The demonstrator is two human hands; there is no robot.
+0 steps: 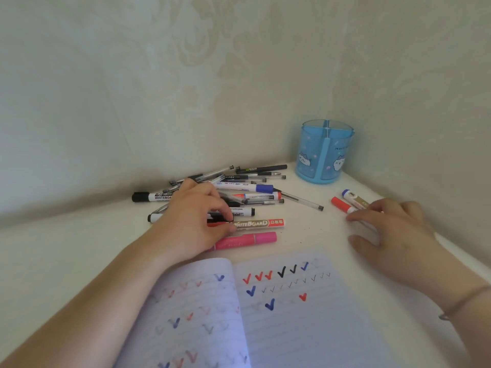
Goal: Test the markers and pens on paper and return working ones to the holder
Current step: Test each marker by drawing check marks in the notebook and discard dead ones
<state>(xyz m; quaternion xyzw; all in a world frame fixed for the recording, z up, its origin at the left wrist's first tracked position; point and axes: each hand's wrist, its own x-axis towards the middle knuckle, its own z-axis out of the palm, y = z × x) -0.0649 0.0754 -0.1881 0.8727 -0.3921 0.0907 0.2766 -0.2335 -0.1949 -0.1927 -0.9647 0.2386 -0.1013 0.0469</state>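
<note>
Notebook cut off below; left hand pinches half-hidden red marker; right hand relaxed.

Pen pile left of holder

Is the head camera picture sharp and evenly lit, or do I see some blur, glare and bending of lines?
Head view: soft, even light with faint shadows under the left hand and right hand; bluish glare washes out the open lined notebook near the bottom edge; the wide lens bends the white table edge; the translucent blue pen holder looks slightly soft.
</note>
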